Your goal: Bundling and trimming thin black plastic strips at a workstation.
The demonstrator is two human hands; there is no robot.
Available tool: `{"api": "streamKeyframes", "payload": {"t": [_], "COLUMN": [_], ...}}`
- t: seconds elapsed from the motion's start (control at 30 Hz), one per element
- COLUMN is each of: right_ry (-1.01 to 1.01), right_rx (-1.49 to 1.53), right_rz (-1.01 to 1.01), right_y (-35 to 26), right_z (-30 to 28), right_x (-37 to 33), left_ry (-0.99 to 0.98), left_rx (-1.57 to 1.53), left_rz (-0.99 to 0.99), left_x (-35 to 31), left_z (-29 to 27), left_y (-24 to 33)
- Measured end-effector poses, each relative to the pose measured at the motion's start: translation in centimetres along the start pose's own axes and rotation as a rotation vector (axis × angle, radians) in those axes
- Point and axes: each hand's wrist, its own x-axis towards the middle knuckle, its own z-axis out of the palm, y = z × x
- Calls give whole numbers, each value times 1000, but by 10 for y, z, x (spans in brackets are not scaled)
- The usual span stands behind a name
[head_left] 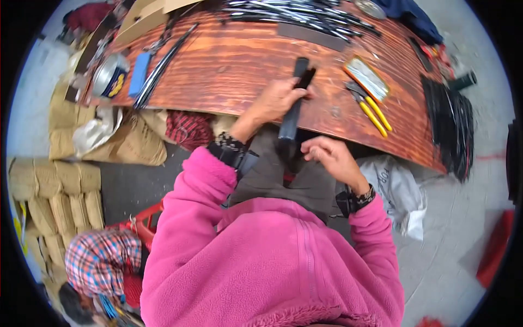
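Observation:
My left hand (275, 101) grips a long black flat strip (291, 117) that lies across the near edge of the brown wooden table (239, 60) and sticks out over my lap. A second short black piece (306, 77) rests against the strip near my fingertips. My right hand (329, 155) is curled below the table edge, close to the strip's lower end; whether it pinches something small is unclear. I wear pink fleece sleeves and dark wristbands.
Yellow-handled pliers (373, 111) and an orange-framed flat tool (366, 77) lie right of my hands. Black rods (305, 16) pile at the far side, more black strips (449, 122) at the right end. A tin (110, 76) and blue object (139, 73) sit left. Sacks (54, 191) stack below left.

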Motion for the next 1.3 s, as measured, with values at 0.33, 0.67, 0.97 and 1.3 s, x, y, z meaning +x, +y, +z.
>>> {"api": "streamKeyframes", "payload": {"t": [0.33, 0.67, 0.97, 1.3], "right_ry": [426, 332, 441, 347], "right_rx": [-315, -390, -517, -626], "right_rz": [-377, -491, -627, -533], "right_y": [-52, -51, -42, -44], "right_z": [-28, -11, -7, -15], "right_x": [82, 102, 114, 112], "left_ry": [-85, -63, -115, 67], "left_rx": [37, -190, -449, 159], "left_rz": [12, 74, 124, 254], "left_x": [-3, 2, -14, -13], "left_z": [2, -6, -27, -33], "left_y": [4, 8, 47, 68]}}
